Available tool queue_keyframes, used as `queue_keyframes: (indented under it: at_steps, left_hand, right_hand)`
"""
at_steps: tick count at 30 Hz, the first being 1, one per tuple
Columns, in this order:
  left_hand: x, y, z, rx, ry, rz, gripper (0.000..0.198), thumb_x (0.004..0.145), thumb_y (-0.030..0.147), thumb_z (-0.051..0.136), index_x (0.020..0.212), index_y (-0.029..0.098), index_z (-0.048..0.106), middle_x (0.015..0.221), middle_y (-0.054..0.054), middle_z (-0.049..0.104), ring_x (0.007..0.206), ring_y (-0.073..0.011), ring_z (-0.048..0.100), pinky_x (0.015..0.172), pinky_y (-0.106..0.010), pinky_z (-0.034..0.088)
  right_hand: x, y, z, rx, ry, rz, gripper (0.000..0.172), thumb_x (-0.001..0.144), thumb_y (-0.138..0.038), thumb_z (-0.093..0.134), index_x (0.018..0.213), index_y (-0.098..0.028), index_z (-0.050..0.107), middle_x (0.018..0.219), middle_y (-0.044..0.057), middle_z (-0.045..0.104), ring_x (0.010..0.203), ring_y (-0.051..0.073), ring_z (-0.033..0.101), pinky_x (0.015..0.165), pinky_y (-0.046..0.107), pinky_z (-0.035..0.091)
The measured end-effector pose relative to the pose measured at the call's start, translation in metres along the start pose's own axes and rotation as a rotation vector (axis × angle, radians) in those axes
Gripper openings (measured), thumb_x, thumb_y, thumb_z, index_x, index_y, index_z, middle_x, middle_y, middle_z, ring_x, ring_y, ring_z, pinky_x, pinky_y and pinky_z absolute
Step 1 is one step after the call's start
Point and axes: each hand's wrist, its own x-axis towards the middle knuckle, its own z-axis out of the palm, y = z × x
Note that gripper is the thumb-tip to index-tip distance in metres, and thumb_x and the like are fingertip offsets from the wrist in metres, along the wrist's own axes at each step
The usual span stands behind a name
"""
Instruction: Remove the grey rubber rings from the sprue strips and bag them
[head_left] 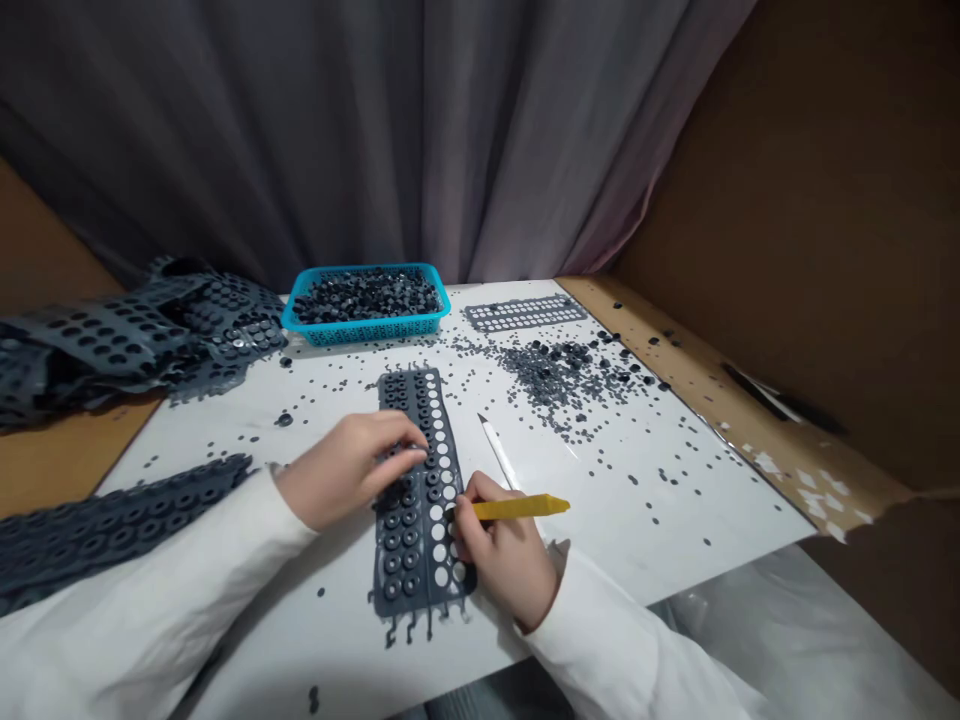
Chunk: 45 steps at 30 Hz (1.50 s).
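Observation:
A dark grey rubber sheet (409, 590) of moulded round parts lies lengthwise before me on the white board. Ring-shaped parts fill its left side, while a column of round holes along the right shows white through. My left hand (352, 465) rests over the sheet's middle, thumb and forefinger brought together at the rings; anything between them is too small to make out. In my right hand (506, 545) is a yellow pen-shaped tool (525, 507), gripped like a pencil. Its tip, hidden by my fingers, points at the sheet's right holes.
A blue basket (366, 330) full of small black parts stands at the back. Punched sheets (127, 340) are heaped at left, near another ringed sheet (135, 525). A white pencil-like stick (498, 450), small dark discs (551, 375) and a holed strip (525, 313) lie right.

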Motion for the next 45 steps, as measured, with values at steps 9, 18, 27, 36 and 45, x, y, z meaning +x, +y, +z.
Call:
queue_keyframes:
  at_steps: [9, 18, 27, 36, 45]
  left_hand:
    - [-0.004, -0.007, 0.029, 0.0, -0.206, -0.089, 0.016, 0.082, 0.024, 0.052, 0.093, 0.016, 0.06, 0.081, -0.004, 0.06, 0.076, -0.0172, 0.057, 0.07, -0.028, 0.044]
    - [0.0, -0.002, 0.036, 0.122, -0.255, -0.042, 0.014, 0.081, 0.021, 0.049, 0.092, 0.016, 0.057, 0.087, -0.006, 0.059, 0.081, -0.0202, 0.058, 0.071, -0.03, 0.046]
    - [0.008, 0.009, 0.047, 0.485, -0.369, 0.133, 0.022, 0.087, 0.01, 0.037, 0.086, 0.012, 0.058, 0.084, -0.009, 0.06, 0.076, -0.0227, 0.061, 0.066, -0.034, 0.05]
    - [0.002, -0.012, 0.041, 0.228, -0.073, 0.131, 0.022, 0.091, 0.02, 0.036, 0.085, 0.015, 0.057, 0.081, -0.005, 0.06, 0.072, -0.0156, 0.06, 0.065, -0.026, 0.05]
    - [0.008, -0.02, 0.024, -0.018, -0.094, 0.003, 0.015, 0.087, 0.025, 0.047, 0.089, 0.016, 0.059, 0.086, -0.005, 0.061, 0.081, -0.0169, 0.059, 0.074, -0.028, 0.047]
  right_hand:
    - [0.012, 0.004, -0.002, 0.061, 0.096, -0.016, 0.017, 0.086, -0.032, 0.045, 0.073, -0.021, 0.046, 0.059, -0.004, 0.05, 0.054, 0.012, 0.05, 0.053, 0.022, 0.039]
    - [0.014, -0.005, 0.001, -0.109, 0.124, -0.08, 0.015, 0.083, -0.023, 0.044, 0.068, -0.021, 0.04, 0.056, -0.005, 0.043, 0.052, 0.012, 0.045, 0.053, 0.023, 0.035]
    - [0.02, -0.003, 0.0, -0.097, 0.088, -0.079, 0.011, 0.079, -0.02, 0.044, 0.069, -0.021, 0.04, 0.055, -0.004, 0.045, 0.053, 0.013, 0.046, 0.053, 0.023, 0.036]
    - [0.018, -0.004, -0.002, -0.044, 0.057, -0.063, 0.013, 0.081, -0.022, 0.044, 0.068, -0.021, 0.04, 0.052, -0.004, 0.047, 0.05, 0.013, 0.047, 0.049, 0.022, 0.036]
    - [0.024, 0.004, -0.004, 0.211, 0.031, 0.038, 0.015, 0.085, -0.032, 0.045, 0.075, -0.021, 0.043, 0.057, -0.005, 0.054, 0.044, 0.011, 0.05, 0.047, 0.022, 0.041]
